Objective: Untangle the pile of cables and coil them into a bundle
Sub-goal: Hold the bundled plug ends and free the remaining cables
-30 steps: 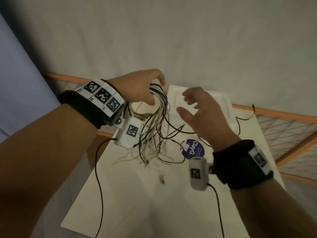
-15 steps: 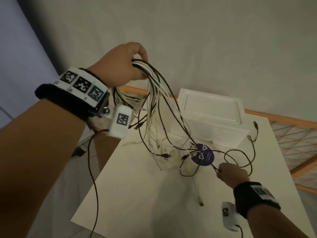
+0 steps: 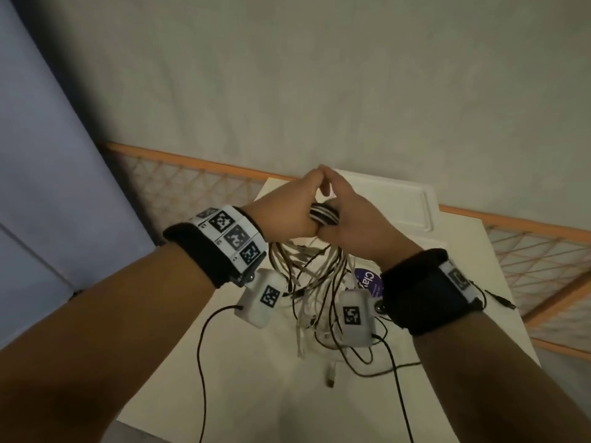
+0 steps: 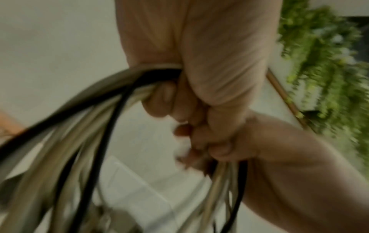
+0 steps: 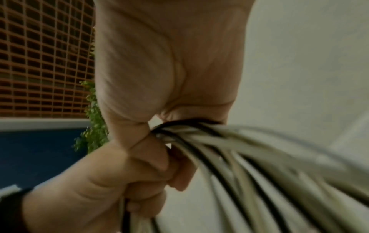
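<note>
A bundle of black and white cables [image 3: 323, 217] is gripped at its top by both hands, held together above the white table [image 3: 256, 394]. My left hand [image 3: 287, 212] curls round the looped strands from the left, and my right hand [image 3: 355, 225] closes on them from the right, knuckles touching. The loops and loose ends [image 3: 315, 282] hang down to the tabletop. In the left wrist view, left-hand fingers [image 4: 159, 100] wrap the cables [image 4: 89, 126]. In the right wrist view, the right hand [image 5: 169, 94] clamps the strands [image 5: 259, 157].
A white lidded box [image 3: 399, 199] stands at the table's back edge, behind the hands. A round purple sticker [image 3: 367, 281] lies under the right wrist. A white plug end [image 3: 329, 375] rests mid-table. An orange lattice rail [image 3: 527, 251] borders the table.
My right hand has left the black cable near the purple sticker and risen to join the left. The left hand has come down with the cables; both now grip the bundle.
</note>
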`<state>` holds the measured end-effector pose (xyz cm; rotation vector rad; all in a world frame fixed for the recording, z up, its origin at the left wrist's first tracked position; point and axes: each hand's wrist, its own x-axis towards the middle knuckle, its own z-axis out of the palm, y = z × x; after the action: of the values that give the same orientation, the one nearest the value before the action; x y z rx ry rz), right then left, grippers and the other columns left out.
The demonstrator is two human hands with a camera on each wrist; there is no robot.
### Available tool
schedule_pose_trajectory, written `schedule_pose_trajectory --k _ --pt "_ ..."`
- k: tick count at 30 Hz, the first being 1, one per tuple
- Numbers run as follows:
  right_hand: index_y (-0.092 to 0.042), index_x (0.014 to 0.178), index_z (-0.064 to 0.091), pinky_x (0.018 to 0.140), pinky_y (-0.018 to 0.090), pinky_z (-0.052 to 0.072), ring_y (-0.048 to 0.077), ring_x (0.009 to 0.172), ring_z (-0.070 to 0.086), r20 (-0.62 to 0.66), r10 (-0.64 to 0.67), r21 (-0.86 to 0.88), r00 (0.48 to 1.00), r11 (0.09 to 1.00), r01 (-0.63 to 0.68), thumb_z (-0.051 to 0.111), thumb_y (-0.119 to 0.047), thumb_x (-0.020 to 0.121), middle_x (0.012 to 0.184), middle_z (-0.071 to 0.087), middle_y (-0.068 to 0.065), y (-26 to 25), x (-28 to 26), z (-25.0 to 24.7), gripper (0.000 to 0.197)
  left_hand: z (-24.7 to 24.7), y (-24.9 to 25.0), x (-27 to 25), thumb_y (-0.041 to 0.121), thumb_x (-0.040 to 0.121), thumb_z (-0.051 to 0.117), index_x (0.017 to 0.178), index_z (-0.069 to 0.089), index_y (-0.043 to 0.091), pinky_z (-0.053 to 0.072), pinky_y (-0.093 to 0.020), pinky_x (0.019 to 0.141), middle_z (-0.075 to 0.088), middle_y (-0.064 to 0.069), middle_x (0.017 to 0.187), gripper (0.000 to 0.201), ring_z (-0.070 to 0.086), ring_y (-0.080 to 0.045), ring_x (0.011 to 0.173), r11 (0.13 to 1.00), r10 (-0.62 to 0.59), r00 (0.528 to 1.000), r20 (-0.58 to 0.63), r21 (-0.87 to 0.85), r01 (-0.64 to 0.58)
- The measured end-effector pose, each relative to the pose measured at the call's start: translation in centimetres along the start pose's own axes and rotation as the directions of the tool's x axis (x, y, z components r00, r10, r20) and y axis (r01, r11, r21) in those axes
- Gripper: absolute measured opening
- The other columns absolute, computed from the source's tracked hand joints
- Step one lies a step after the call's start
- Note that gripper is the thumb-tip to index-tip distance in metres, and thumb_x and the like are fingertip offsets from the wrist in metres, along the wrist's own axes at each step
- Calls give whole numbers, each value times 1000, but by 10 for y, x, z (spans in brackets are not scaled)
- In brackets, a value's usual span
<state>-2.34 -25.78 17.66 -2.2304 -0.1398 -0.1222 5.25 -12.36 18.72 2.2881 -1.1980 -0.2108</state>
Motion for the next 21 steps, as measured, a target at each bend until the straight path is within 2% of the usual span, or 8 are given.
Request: schedule_pose_trajectory --k 2,4,6,9,12,15,18,21 --pt "-19 139 29 61 29 45 15 66 59 27 13 -104 1000 994 -10 58 -2 79 82 64 10 2 2 4 69 1 -8 -4 2 77 67 113 36 10 34 -14 44 54 -1 75 48 49 -9 58 996 -58 994 92 -66 64" --pt "-15 131 42 71 33 49 18 78 62 41 16 -227 999 974 -6 56 -6 82 91 67 6 4 6 11 52 4 -17 -9 4 77 68 107 38 12 35 -12 46 54 0 80 43 51 -12 64 994 -96 986 140 -45 103" --pt "-10 118 55 79 37 49 22 89 62 36 13 -343 999 939 0 54 -11 84 101 66 6 7 10 17 34 9 -27 -17 13 77 73 107 44 10 39 -13 55 52 1 87 41 52 -16 77 994 -108 987 120 -6 109" --pt "-2 90 59 71 40 46 28 80 58 -7 63 -430 998 901 -59 49 -15 88 86 62 12 18 14 17 16 17 -49 -36 38 73 79 108 52 16 46 -27 76 54 -1 100 49 53 -16 89 974 -216 976 -31 -72 213" --pt "-3 85 53 63 35 38 26 76 55 -123 77 -419 989 900 -122 47 -18 92 80 57 10 28 14 17 18 35 -58 -50 62 78 62 71 54 13 45 -34 68 55 -4 71 49 54 -19 66 861 -455 884 -103 -302 408" --pt "-5 92 53 64 33 40 25 77 56 -147 22 -419 989 904 -82 47 -19 93 84 59 9 27 12 33 15 63 -45 -48 67 79 52 70 62 10 43 -31 65 59 -6 67 58 53 -18 61 373 -451 830 327 -776 508" --pt "-7 101 51 65 34 43 28 80 60 -65 32 -429 997 902 -57 45 -19 95 88 63 10 30 4 58 15 76 -42 -31 42 86 59 81 63 13 41 -29 68 60 -4 75 30 54 -17 67 -122 -448 824 347 -937 328" --pt "-10 123 46 73 36 48 31 88 62 -13 67 -475 998 878 -65 43 -23 97 98 65 12 46 -8 79 29 76 -47 -18 21 85 63 71 57 8 48 -29 64 58 -5 64 20 57 -18 57 -477 -564 712 419 -869 134"
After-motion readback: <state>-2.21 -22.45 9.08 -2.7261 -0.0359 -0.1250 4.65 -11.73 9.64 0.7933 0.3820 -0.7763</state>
